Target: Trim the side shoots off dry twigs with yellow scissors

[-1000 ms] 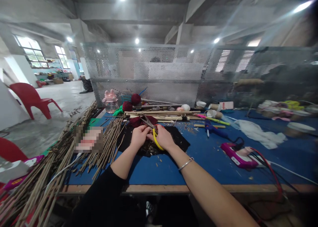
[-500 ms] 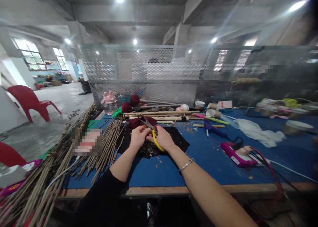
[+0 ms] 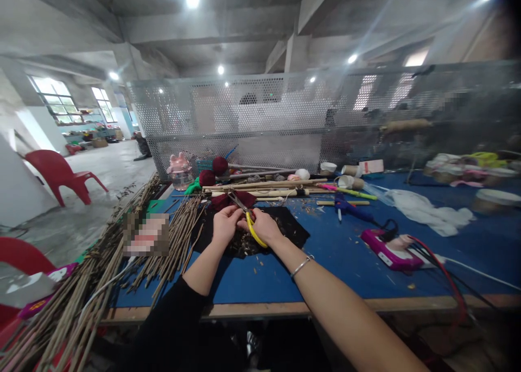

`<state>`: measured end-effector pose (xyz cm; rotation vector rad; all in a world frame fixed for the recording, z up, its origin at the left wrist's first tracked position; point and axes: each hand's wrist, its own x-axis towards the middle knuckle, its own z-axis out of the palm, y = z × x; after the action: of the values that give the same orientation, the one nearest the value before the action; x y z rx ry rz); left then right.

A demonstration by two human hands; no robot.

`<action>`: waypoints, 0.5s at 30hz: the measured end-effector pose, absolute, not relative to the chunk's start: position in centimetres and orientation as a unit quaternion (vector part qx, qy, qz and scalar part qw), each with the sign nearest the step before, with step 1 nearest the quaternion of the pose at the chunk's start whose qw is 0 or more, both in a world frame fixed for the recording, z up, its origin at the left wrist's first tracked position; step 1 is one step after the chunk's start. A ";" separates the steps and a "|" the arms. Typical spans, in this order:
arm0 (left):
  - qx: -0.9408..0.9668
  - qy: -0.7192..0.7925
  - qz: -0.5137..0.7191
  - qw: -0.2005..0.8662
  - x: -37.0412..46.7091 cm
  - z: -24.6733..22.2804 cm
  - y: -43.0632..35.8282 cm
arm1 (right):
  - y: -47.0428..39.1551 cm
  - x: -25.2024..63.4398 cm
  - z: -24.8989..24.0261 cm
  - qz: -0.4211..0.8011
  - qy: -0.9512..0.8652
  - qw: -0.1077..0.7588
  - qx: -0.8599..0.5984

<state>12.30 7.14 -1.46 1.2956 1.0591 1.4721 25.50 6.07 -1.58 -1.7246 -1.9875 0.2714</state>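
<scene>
My right hand (image 3: 264, 228) is closed around the yellow handle of a pair of scissors (image 3: 255, 232), whose metal blades point up and to the left. Close beside it, my left hand (image 3: 225, 224) has its fingers bent together in a pinch; what they hold is too small and hidden to name. Both hands are over a black cloth (image 3: 291, 222) strewn with bits of plant scraps. Dark red material (image 3: 220, 201) lies just beyond the fingertips.
Bundles of thin dry sticks (image 3: 173, 247) lie on the left. Farther back are bamboo rods (image 3: 268, 186) and dark red yarn balls (image 3: 220, 166). A blue glue gun (image 3: 350, 210), a purple power strip (image 3: 391, 251) with cables and a white plastic bag (image 3: 431, 212) are on the right.
The scissors have shifted slightly left in my right hand, and their blades look closer together. My left hand stays pinched near them. The whole view has turned a little.
</scene>
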 end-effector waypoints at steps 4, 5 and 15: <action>0.528 0.442 0.581 0.435 12.8 -1.2 6.9 | 6.2 25.9 -1.5 0.098 -0.721 0.243 -0.642; 0.529 0.441 0.576 0.441 12.9 -1.2 6.8 | 6.2 26.1 -1.5 0.097 -0.720 0.242 -0.643; 0.606 0.415 0.514 0.443 12.1 -0.1 7.6 | 6.3 26.7 -1.0 0.071 -0.720 0.252 -0.643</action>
<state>12.09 7.58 -0.14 1.5030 1.0301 1.2752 26.70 6.25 -1.02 -1.7491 -1.9574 0.1928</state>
